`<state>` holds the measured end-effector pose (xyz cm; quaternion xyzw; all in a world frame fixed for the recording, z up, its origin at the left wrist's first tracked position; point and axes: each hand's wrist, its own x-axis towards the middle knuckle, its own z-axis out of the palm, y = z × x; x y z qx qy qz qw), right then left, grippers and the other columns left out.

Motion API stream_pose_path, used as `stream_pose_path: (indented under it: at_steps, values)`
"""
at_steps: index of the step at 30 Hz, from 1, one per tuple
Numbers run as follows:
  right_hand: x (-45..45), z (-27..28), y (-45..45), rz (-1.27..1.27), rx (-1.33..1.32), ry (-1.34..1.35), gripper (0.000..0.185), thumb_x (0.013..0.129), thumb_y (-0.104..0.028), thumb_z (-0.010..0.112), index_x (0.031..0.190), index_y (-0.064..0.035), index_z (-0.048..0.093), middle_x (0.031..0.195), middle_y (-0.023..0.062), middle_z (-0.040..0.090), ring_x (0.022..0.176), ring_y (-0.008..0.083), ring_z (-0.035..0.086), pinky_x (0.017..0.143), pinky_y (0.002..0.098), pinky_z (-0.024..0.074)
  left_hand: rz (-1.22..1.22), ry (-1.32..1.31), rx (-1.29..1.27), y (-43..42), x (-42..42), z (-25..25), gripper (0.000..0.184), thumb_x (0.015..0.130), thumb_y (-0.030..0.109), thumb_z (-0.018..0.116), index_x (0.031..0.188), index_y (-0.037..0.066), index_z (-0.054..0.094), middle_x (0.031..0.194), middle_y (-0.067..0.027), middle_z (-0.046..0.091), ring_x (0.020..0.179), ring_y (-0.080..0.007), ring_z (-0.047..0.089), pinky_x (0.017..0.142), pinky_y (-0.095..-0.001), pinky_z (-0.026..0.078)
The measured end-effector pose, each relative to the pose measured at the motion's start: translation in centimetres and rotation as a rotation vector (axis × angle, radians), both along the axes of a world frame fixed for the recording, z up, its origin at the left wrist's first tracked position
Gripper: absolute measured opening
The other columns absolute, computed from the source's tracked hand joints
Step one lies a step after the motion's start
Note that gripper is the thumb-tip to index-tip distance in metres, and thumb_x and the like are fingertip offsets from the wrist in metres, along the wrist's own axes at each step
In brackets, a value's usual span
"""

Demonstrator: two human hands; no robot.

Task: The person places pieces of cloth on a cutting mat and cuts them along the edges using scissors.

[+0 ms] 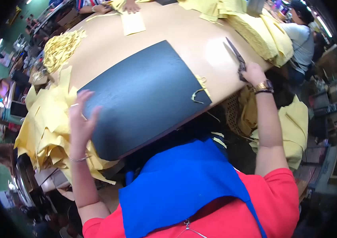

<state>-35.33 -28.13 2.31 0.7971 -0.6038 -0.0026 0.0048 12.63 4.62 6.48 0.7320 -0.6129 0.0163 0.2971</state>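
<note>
My right hand [254,73] is closed around the handles of a pair of dark scissors [236,55] at the table's right side. The blades point away from me, low over the tabletop. My left hand [82,119] is raised with its fingers spread and nothing in it. It is at the left edge of a dark flat board [144,95], beside a heap of yellow leather-like pieces [51,123]. Whether it touches either one I cannot tell. A small yellow scrap [198,93] rests on the board's right edge.
A pale wooden table [109,51] bears yellow strips [63,47] at far left and stacked yellow sheets [256,33] at far right. Another person's hand [131,6] presses a yellow piece [133,23] at the far edge. A co-worker [300,39] is at the right.
</note>
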Motion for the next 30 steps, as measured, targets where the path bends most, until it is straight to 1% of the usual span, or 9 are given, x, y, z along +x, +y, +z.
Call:
stream_pose_path:
  at_steps: [2, 5, 7, 15, 19, 22, 26, 27, 30]
  values:
    - [2.7, -0.9, 1.6, 0.278, -0.380, -0.163, 0.026, 0.083, -0.030, 0.062, 0.090, -0.0054, 0.069, 0.086, 0.0184, 0.068, 0.081, 0.0368, 0.066, 0.075, 0.0438, 0.0533, -0.187, 0.043, 0.147, -4.2, -5.3, -0.9, 0.042, 0.083, 0.030, 0.069, 0.118, 0.008, 0.060, 0.132, -0.0159, 0.053, 0.122, -0.0328, 0.051, 0.105, -0.0483, 0.034]
    - [10.1, -2.6, 5.9, 0.528, 0.122, -0.729, 0.052, 0.090, -0.044, 0.055, 0.120, -0.0008, 0.059, 0.121, 0.0212, 0.059, 0.119, 0.0344, 0.053, 0.101, 0.0427, 0.0396, -0.291, 0.066, 0.247, -9.8, -9.5, -4.4, 0.047, 0.086, 0.037, 0.066, 0.123, 0.010, 0.058, 0.138, -0.0146, 0.049, 0.131, -0.0340, 0.042, 0.108, -0.0513, 0.028]
    - [12.1, -3.8, 10.1, 0.482, 0.124, -0.488, 0.061, 0.093, -0.044, 0.050, 0.135, 0.0001, 0.046, 0.135, 0.0224, 0.050, 0.130, 0.0338, 0.041, 0.110, 0.0451, 0.0266, -0.265, 0.136, 0.250, -12.4, -11.1, -6.3, 0.047, 0.087, 0.040, 0.063, 0.124, 0.013, 0.058, 0.141, -0.0136, 0.046, 0.136, -0.0336, 0.035, 0.110, -0.0569, 0.021]
    - [3.9, -8.6, 20.1, 0.490, 0.029, -0.881, 0.034, 0.084, -0.016, 0.060, 0.116, -0.0041, 0.059, 0.107, 0.0173, 0.059, 0.101, 0.0348, 0.055, 0.092, 0.0420, 0.0429, -0.278, -0.004, 0.234, -12.6, -12.2, -7.2, 0.047, 0.086, 0.044, 0.063, 0.125, 0.018, 0.058, 0.143, -0.0134, 0.043, 0.140, -0.0328, 0.028, 0.109, -0.0646, 0.016]
    - [0.9, -16.8, 23.8, 0.730, 0.192, -0.323, 0.039, 0.088, -0.028, 0.056, 0.122, -0.0102, 0.059, 0.129, 0.0186, 0.053, 0.125, 0.0370, 0.044, 0.103, 0.0444, 0.0384, -0.264, -0.031, 0.223, -12.6, -12.6, -7.1, 0.047, 0.086, 0.043, 0.063, 0.125, 0.018, 0.058, 0.143, -0.0129, 0.042, 0.139, -0.0330, 0.029, 0.109, -0.0646, 0.017]
    - [-0.8, -18.4, 21.2, 0.346, 0.474, -0.502, 0.041, 0.091, -0.024, 0.050, 0.130, -0.0150, 0.055, 0.140, 0.0161, 0.047, 0.130, 0.0343, 0.041, 0.110, 0.0417, 0.0321, -0.270, -0.029, 0.229, -12.4, -12.6, -7.3, 0.047, 0.086, 0.043, 0.064, 0.125, 0.018, 0.058, 0.143, -0.0125, 0.042, 0.139, -0.0329, 0.029, 0.109, -0.0647, 0.017]
    - [-4.6, -21.7, 15.8, 0.017, 0.384, 0.047, 0.043, 0.096, -0.033, 0.044, 0.134, -0.0152, 0.049, 0.137, 0.0139, 0.050, 0.122, 0.0335, 0.049, 0.103, 0.0425, 0.0403, -0.263, -0.049, 0.229, -12.7, -12.7, -6.9, 0.048, 0.086, 0.043, 0.063, 0.125, 0.017, 0.058, 0.143, -0.0123, 0.043, 0.139, -0.0328, 0.030, 0.109, -0.0643, 0.018]
    - [-4.8, -22.7, 14.3, -0.154, 0.494, -0.102, 0.046, 0.095, -0.037, 0.045, 0.134, -0.0139, 0.049, 0.137, 0.0141, 0.049, 0.122, 0.0337, 0.049, 0.104, 0.0443, 0.0385, -0.256, -0.054, 0.240, -12.6, -12.7, -7.0, 0.048, 0.086, 0.043, 0.063, 0.125, 0.017, 0.058, 0.143, -0.0123, 0.043, 0.139, -0.0328, 0.030, 0.109, -0.0641, 0.018]
    - [1.3, -19.1, 13.4, 0.383, 0.232, -0.262, 0.058, 0.089, -0.052, 0.051, 0.132, -0.0131, 0.051, 0.140, 0.0152, 0.046, 0.125, 0.0360, 0.046, 0.103, 0.0495, 0.0359, -0.264, -0.051, 0.227, -12.5, -12.7, -6.8, 0.048, 0.086, 0.043, 0.063, 0.125, 0.017, 0.057, 0.142, -0.0125, 0.043, 0.139, -0.0329, 0.030, 0.109, -0.0635, 0.019]
